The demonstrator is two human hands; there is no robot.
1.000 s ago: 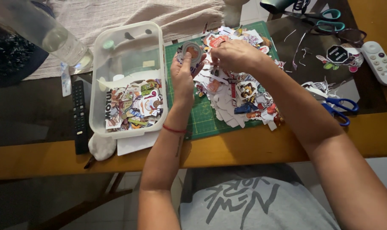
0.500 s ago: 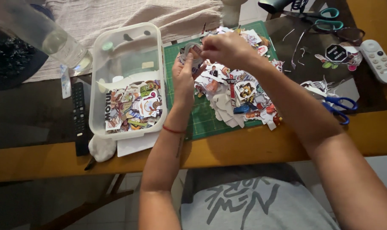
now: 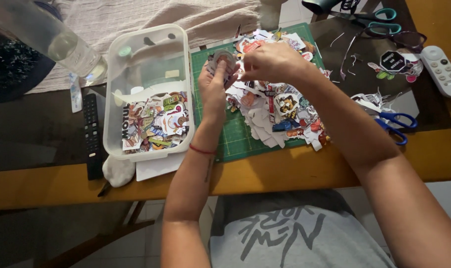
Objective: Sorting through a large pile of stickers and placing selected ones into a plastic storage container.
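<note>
Top middle of the frame: left hand (image 3: 213,89) and right hand (image 3: 270,62) both pinching a small round sticker (image 3: 224,60), held above the green mat (image 3: 235,141). Sticker pile (image 3: 280,111) right below, clear tub (image 3: 148,94) just left.

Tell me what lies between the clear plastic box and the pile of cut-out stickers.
In the head view, a bare strip of green cutting mat, with the left hand above it, separates the clear plastic box from the sticker pile.

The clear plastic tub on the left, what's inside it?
The clear plastic tub holds a heap of colourful cut-out stickers at its near end, with a few loose bits farther back. Whatever lies beneath the heap is covered.
</note>
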